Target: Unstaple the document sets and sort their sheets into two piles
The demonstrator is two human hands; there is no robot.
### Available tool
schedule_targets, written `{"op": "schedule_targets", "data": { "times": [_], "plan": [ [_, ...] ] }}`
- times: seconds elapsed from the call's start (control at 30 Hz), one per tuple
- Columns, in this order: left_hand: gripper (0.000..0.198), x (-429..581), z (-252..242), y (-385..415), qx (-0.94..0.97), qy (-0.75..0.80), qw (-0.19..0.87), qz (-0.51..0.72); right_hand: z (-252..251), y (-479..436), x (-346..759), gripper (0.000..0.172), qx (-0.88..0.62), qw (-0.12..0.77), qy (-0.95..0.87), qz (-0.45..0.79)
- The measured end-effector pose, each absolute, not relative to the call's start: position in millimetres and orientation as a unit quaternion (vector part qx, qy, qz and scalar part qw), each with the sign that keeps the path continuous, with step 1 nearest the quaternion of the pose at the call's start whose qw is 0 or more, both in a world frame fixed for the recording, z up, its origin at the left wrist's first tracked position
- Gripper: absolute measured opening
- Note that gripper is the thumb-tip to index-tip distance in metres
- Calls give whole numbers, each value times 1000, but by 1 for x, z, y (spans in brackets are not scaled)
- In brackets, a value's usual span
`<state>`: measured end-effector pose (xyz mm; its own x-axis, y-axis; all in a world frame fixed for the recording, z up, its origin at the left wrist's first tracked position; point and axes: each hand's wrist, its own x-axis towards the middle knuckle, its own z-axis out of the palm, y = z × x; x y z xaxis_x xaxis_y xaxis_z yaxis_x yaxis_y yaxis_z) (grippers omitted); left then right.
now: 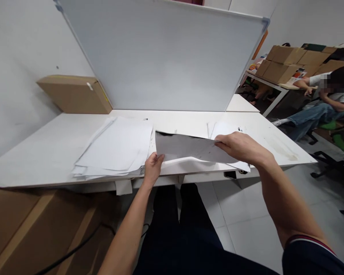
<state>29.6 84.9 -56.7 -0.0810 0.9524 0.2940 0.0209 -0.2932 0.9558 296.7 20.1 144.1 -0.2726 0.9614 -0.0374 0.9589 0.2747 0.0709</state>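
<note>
Grey-white and dark along its far edge: holding up a sheet of paper [186,146] by both ends, tilted, above the near part of the bench [40,149]. Clamping its near left corner with the left hand [154,166]; gripping its right end firmly with the right hand [237,146]. Just to the left, on the bench, an uneven paper stack [117,147]; to the right, partly behind the right hand, more loose papers [222,130]. Along the far side, a whiteboard [166,57], with a cardboard box [74,95] just beside its left edge. Beyond, at far right, a seated person [315,114].
</note>
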Motion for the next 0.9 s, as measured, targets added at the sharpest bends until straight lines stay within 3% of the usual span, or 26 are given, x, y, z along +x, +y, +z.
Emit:
{"op": "schedule_targets", "data": {
  "times": [0.1, 0.23, 0.37, 0.43, 0.63, 0.9],
  "plan": [
    [24, 32, -42, 83, 473, 402, 453, 640, 151, 4, 311, 27, 573, -18, 817, -57],
    [32, 39, -17, 84, 391, 359, 503, 682, 138, -10, 336, 29, 579, -112, 769, -247],
    [34, 46, -11, 89, 412, 377, 488, 671, 75, -20, 343, 32, 597, -219, 612, -470],
    [33, 47, -21, 91, 473, 422, 449, 630, 31, -28, 339, 33, 607, -268, 537, -521],
    [34, 47, -64, 95, 635, 525, 289, 487, -58, -68, 313, 32, 623, -380, 394, -558],
    [32, 48, -72, 95, 664, 523, 223, 485, -48, -94, 303, 38, 601, -416, 300, -614]
  ]
}}
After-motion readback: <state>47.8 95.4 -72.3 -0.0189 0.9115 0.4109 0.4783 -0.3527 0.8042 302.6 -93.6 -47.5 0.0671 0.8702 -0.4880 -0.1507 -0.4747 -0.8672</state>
